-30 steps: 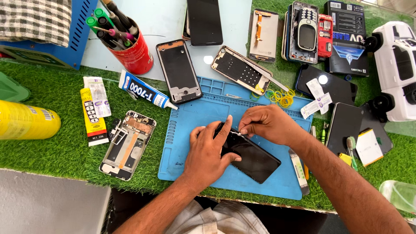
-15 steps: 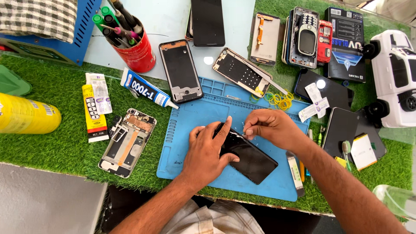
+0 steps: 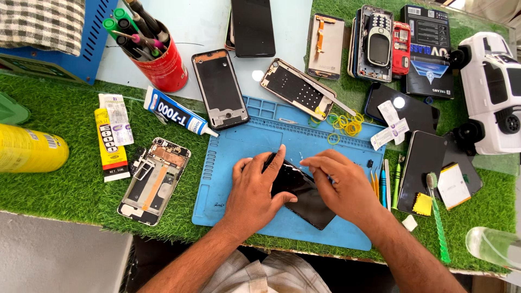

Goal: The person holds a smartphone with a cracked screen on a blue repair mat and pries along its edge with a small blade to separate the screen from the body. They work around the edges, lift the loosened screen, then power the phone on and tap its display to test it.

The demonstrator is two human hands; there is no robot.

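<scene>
A black phone screen (image 3: 304, 195) lies tilted on the blue repair mat (image 3: 244, 146). My left hand (image 3: 255, 190) rests flat on its left end, fingers spread and index finger pointing up the mat. On the right, my right hand (image 3: 339, 187) has its fingertips bent down onto the upper edge of the screen. Whether those fingers pinch anything small I cannot tell.
An opened phone body (image 3: 154, 179) and glue tubes (image 3: 176, 111) lie left on green turf. A red cup of tools (image 3: 160, 62), phone frames (image 3: 220, 89), yellow rubber bands (image 3: 344, 125), tweezers (image 3: 382, 182), a toothbrush (image 3: 437, 217) and a white toy car (image 3: 496, 87) surround the mat.
My right hand has shifted slightly down and left onto the screen's top edge. The left hand keeps pressing the screen in the same place.
</scene>
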